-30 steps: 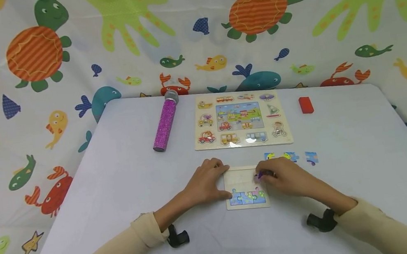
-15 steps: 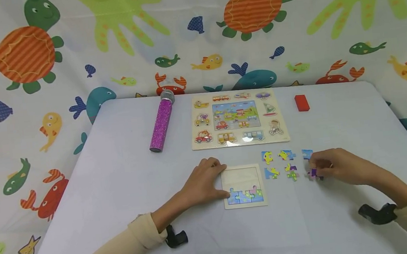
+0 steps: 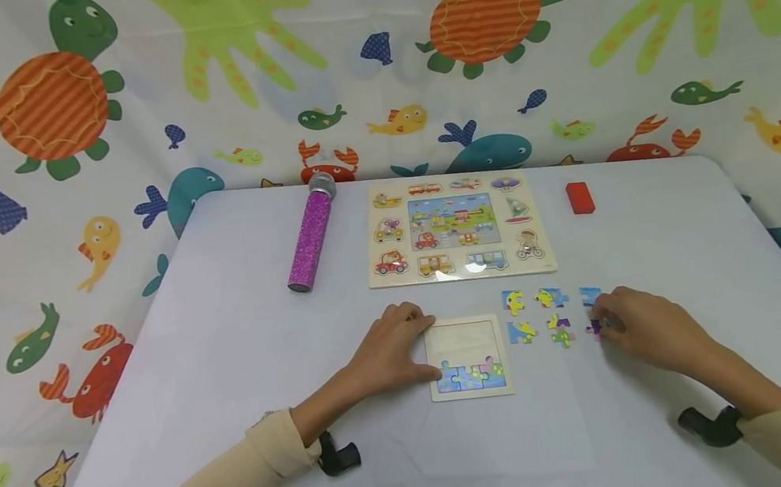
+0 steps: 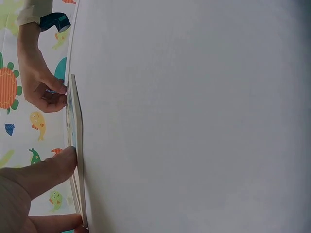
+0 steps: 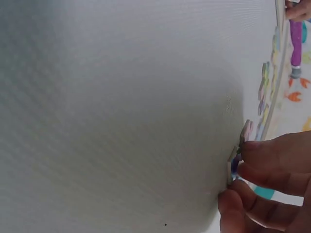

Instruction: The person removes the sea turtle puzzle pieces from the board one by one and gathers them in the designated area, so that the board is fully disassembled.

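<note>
A small wooden puzzle tray point(image 3: 467, 342) lies on the white table with a row of joined pieces point(image 3: 469, 376) along its near side. My left hand point(image 3: 389, 355) holds the tray's left edge, thumb near the bottom and fingers at the top corner. To the right, my right hand point(image 3: 657, 330) pinches a purple puzzle piece point(image 3: 592, 328) at the table surface, mostly hidden by the fingers. The right wrist view shows that piece point(image 5: 233, 167) at the thumb and fingertips. Several loose puzzle pieces point(image 3: 522, 332) lie between tray and right hand; a blue one point(image 3: 590, 295) touches or nearly touches the fingers.
Behind the tray lies a larger vehicle puzzle board point(image 3: 462, 264). A glittery purple microphone point(image 3: 311, 240) is at its left and a red block point(image 3: 580, 197) at its right. A sea-animal cloth point(image 3: 371, 63) hangs behind the table.
My right hand has left the tray's upper right corner and moved right to the loose pieces, with a purple piece in its fingers. The left hand stays on the tray.
</note>
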Available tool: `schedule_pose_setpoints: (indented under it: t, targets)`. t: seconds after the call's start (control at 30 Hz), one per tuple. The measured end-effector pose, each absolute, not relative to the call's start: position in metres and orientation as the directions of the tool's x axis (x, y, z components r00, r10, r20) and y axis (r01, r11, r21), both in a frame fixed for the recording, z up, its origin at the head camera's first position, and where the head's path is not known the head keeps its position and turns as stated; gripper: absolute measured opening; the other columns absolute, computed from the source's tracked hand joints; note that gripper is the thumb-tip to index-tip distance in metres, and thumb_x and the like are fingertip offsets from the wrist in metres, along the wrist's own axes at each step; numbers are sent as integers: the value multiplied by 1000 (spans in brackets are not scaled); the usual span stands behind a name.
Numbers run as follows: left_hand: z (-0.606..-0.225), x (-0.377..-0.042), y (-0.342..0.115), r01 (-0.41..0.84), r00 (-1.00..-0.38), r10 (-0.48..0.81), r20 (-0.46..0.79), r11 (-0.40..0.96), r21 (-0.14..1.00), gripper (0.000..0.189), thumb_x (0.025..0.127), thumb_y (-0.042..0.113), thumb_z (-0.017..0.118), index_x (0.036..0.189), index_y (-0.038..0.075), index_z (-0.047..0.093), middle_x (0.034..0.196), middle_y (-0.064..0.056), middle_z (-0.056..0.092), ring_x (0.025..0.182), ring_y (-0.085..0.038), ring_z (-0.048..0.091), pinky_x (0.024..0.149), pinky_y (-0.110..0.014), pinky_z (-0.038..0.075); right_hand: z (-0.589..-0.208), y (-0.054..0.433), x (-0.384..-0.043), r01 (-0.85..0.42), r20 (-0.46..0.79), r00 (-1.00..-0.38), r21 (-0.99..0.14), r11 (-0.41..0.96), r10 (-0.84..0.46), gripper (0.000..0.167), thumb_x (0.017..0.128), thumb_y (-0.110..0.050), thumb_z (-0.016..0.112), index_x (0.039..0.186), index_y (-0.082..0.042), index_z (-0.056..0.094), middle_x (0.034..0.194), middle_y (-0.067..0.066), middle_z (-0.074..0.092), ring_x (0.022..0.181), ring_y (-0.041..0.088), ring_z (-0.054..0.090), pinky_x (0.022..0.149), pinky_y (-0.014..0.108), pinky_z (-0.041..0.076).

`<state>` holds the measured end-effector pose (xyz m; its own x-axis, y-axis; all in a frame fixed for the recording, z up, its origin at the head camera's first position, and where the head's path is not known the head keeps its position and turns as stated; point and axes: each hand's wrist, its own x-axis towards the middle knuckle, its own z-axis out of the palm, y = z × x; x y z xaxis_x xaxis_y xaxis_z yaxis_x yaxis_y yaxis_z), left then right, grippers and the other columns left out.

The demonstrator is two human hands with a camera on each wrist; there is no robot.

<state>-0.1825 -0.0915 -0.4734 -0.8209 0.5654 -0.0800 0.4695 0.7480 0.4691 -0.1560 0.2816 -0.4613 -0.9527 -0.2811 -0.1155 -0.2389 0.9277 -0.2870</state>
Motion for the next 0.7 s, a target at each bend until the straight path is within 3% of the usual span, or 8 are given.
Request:
schedule_pose_setpoints:
  t: [0.27, 0.5, 0.7]
  targets:
    - [-475, -183, -92, 463, -824, 561, -78, 746, 478, 79, 73, 34, 94, 138, 3, 63, 128, -10, 59, 108, -22, 48, 89, -38, 44, -459, 255, -154, -318, -63, -937, -259, 912, -345, 30, 82, -10, 82, 111, -6, 75, 93, 3, 63, 77, 17, 55, 62, 31, 49]
    - [-475, -182, -91, 465, -821, 566, -77, 740, 486, 78, 74, 34, 93, 139, 3, 62, 128, -9, 58, 108, -22, 47, 89, -38, 44, -460, 242, -155, -322, -74, -936, -222, 921, -345, 36, 78, -14, 88, 109, -3, 75, 96, 4, 64, 81, 18, 60, 65, 34, 54]
    - [-475, -182, -92, 462, -823, 563, -83, 747, 478, 79, 73, 35, 93, 139, 3, 62, 128, -9, 58, 108, -21, 47, 89, -37, 44, -460, 240, -155, -343, -68, -928, -225, 912, -366, 38, 78, -14, 88, 112, -4, 73, 92, 2, 61, 76, 15, 55, 60, 29, 49]
